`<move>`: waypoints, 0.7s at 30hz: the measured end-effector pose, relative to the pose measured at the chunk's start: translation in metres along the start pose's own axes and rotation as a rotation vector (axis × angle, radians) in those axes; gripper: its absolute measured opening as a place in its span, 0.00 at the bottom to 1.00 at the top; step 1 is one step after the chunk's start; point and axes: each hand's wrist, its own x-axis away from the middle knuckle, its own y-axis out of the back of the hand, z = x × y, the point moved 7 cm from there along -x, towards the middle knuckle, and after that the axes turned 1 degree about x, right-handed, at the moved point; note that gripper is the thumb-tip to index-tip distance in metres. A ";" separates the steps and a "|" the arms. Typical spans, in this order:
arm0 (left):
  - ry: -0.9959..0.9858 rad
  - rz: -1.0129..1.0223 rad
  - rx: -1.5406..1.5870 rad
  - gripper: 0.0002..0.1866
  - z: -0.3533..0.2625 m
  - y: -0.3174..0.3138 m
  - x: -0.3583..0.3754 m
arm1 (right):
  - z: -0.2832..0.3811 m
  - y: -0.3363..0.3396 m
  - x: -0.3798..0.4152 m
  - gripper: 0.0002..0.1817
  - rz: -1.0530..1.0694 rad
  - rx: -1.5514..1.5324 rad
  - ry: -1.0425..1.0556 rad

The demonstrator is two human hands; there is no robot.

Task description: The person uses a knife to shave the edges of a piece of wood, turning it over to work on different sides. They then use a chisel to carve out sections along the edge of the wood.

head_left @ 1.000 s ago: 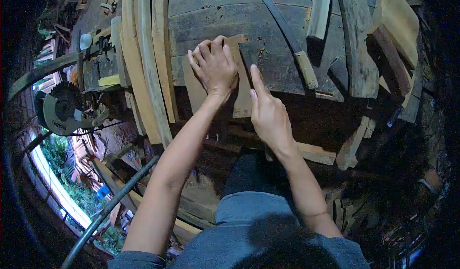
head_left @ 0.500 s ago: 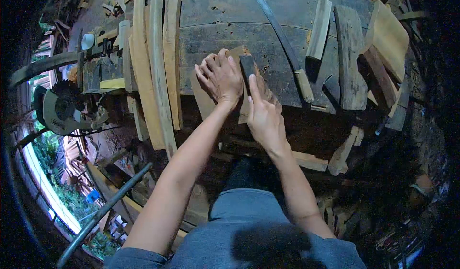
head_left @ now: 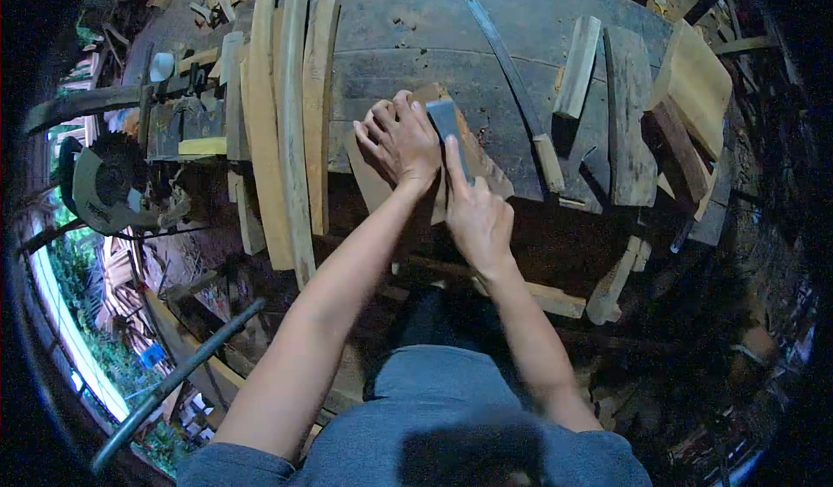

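Near the front edge of the workbench, my left hand presses on a flat brown board, its fingers spread and slightly bent. My right hand is closed round a flat, blue-grey metal blade tool, with the index finger stretched along it. The blade lies on or just over a piece of wood beside my left hand. The tool's handle is hidden in my right palm.
Long planks lie left of my hands. A long dark file-like tool with a wooden handle and wood blocks are on the right. A toothed circular blade stands far left, above a metal pipe.
The blade tool's face has turned from dark to light and now reaches slightly further left. My left hand has stayed almost in place. The whole view has shifted slightly.
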 end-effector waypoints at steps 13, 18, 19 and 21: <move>0.139 -0.046 0.013 0.14 0.009 -0.006 0.002 | 0.002 0.005 -0.011 0.38 -0.132 0.146 0.155; 0.215 -0.042 -0.038 0.14 0.012 -0.011 0.000 | 0.010 -0.006 -0.026 0.37 -0.096 0.187 0.120; 0.230 -0.043 -0.043 0.14 0.014 -0.012 -0.006 | 0.011 -0.001 -0.024 0.37 -0.111 0.182 0.130; 0.235 -0.064 -0.005 0.14 0.018 -0.011 -0.009 | 0.006 0.000 -0.015 0.37 -0.013 0.124 0.159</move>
